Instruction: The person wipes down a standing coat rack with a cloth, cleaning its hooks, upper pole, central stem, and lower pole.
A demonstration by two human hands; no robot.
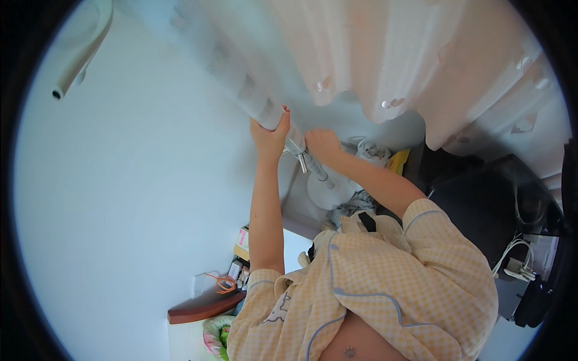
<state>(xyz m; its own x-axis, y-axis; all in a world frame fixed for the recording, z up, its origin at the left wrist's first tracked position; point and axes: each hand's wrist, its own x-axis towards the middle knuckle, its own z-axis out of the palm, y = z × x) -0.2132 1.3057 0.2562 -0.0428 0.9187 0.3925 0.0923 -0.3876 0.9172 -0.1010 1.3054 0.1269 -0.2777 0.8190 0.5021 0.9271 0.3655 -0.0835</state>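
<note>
A white pole (259, 99) with grey printed patches slants from the upper left down to a round white base (330, 192). Its upper part looks wider than the thin metallic section below, where a small metal lever or pin (303, 163) sticks out. My left hand (268, 133) is wrapped round the lower end of the wide part. Close beside it, my right hand (325, 145) is closed against the thinner section. What its fingers grip is hidden from this side.
A pale pink curtain (385, 54) hangs at the upper right. Near the base are a white bag (374, 151) and a yellow packet (398, 161). A dark screen (481, 201) and white cables (512, 259) are at right. A white curved tube (84, 66) juts in at upper left.
</note>
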